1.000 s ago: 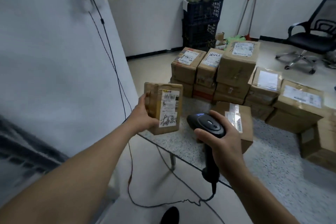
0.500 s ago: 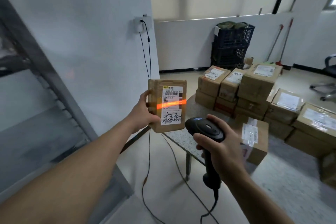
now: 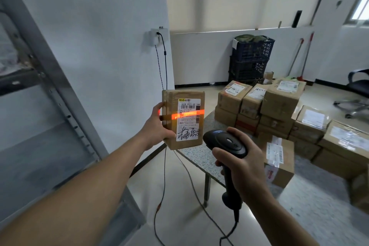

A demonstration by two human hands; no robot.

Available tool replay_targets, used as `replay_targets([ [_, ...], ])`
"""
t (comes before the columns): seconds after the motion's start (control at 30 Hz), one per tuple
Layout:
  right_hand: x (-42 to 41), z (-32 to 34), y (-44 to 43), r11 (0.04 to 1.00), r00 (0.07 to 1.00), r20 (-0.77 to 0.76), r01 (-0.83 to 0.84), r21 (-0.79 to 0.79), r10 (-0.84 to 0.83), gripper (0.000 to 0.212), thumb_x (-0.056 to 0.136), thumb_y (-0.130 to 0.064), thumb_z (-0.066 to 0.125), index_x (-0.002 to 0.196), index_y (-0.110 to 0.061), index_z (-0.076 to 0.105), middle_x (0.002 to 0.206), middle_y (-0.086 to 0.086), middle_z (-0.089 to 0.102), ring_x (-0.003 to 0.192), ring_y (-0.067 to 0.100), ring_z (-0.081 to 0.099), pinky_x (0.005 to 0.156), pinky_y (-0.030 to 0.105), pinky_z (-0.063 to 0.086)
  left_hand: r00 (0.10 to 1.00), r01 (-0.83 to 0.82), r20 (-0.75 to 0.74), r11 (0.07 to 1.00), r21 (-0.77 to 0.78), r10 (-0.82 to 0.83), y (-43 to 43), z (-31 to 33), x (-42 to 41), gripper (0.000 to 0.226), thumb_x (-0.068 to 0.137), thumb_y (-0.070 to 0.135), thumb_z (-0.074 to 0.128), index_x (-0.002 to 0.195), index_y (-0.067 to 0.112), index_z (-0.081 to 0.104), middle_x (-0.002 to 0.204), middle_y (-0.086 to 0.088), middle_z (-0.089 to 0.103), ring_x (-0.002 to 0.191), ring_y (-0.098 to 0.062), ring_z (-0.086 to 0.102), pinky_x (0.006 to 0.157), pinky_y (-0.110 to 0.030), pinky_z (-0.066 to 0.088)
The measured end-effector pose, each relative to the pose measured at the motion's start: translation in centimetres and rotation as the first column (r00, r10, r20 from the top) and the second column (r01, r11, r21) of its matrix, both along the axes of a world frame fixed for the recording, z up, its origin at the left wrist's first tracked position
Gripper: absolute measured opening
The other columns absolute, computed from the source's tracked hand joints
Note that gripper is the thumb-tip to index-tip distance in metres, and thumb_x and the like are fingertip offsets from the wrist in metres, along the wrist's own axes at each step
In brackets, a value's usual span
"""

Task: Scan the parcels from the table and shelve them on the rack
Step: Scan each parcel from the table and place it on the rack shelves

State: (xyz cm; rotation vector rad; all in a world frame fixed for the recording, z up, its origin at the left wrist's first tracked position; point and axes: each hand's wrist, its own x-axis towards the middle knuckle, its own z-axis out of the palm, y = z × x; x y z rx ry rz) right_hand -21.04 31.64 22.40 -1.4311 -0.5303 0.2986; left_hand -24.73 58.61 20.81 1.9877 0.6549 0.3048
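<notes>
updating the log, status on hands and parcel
Left hand grips parcel upright, label toward scanner. Right hand grips scanner, orange beam across label. Nothing blocking the beam.

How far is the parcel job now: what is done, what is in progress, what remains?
Done: one parcel is off the table, held by the left hand. In progress: the right hand aims the scanner; its orange line crosses the label. Remaining: putting this parcel on the rack, too blurred to show its contents, then the stacked boxes on the table.
</notes>
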Motion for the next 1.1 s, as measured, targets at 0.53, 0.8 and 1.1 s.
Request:
replay_targets([
  [0.53, -0.6, 1.0, 0.3, 0.999, 0.997, 0.07, 0.024, 0.031, -0.026, 0.067, 0.051, -0.038, 0.081, 0.115, -0.037, 0.058, 0.102, 0.006, 0.069, 0.079, 0.03, 0.07, 0.054, 0.02, 0.053, 1.0, -0.002, 0.012, 1.0, 0.03, 0.002, 0.1, 0.4, -0.9, 0.11, 0.072, -0.004, 0.084, 0.149, 0.036, 0.018, 0.107, 0.017, 0.048, 0.108, -0.023, 0.06, 0.08, -0.035, 0.06],
  [0.8, -0.5, 0.8, -0.3, 0.999, 0.994, 0.106, 0.039, 0.02, -0.04, 0.082, 0.052, -0.042, 0.084, 0.129, -0.03, 0.058, 0.11, 0.002, 0.069, 0.089, 0.03, 0.073, 0.066, 0.029, 0.06, 0.999, -0.013, 0.044, 0.999, -0.033, 0.015, -0.5, 1.1, -1.5, 0.112, 0.071, -0.007, 0.083, 0.151, 0.036, 0.018, 0.109, 0.014, 0.049, 0.11, -0.026, 0.061, 0.09, -0.045, 0.059],
  [1.1, -2.1, 1.9, 0.2, 0.997, 0.987, 0.14, -0.08, 0.008, 0.078, 0.085, 0.049, -0.055, 0.078, 0.129, -0.042, 0.052, 0.106, -0.038, 0.061, 0.1, 0.019, 0.067, 0.08, 0.036, 0.063, 0.989, -0.11, 0.087, 0.992, -0.066, 0.116, -0.7, 3.5, -5.5, 0.112, 0.071, -0.009, 0.081, 0.152, 0.037, 0.02, 0.118, 0.004, 0.052, 0.106, -0.024, 0.066, 0.085, -0.045, 0.061],
])
